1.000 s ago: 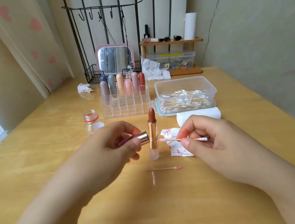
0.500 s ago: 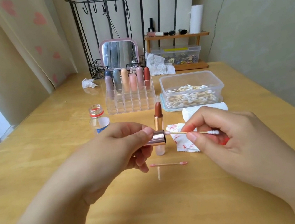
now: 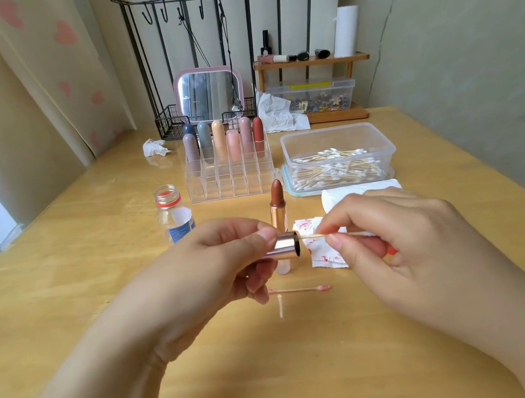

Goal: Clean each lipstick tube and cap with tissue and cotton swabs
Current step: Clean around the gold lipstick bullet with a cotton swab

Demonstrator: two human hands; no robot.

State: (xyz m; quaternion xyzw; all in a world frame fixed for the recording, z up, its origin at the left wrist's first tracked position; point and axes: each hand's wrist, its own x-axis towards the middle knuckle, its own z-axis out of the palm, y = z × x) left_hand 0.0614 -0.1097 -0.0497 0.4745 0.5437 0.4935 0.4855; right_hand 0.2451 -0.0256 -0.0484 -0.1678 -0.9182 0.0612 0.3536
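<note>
My left hand (image 3: 225, 257) grips a shiny rose-gold lipstick cap (image 3: 283, 247) sideways, its open end facing right. My right hand (image 3: 396, 239) pinches a cotton swab (image 3: 312, 236) whose left tip sits inside the cap's mouth. Behind the cap an uncapped brown lipstick (image 3: 278, 206) stands upright on the table. A tissue (image 3: 319, 245) stained red lies just under and behind the swab. A used swab (image 3: 300, 290) with pink tips lies on the table in front of my hands.
A clear organizer (image 3: 229, 176) holds several capped lipsticks. A plastic box of cotton swabs (image 3: 338, 160) stands at the right, folded tissue (image 3: 357, 191) in front of it. An open small bottle (image 3: 175, 213) stands left. Mirror, wire rack and wooden shelf line the back edge.
My left hand brought the cap right and turned its opening toward the swab. The swab's tip has gone from outside the cap to inside its mouth.
</note>
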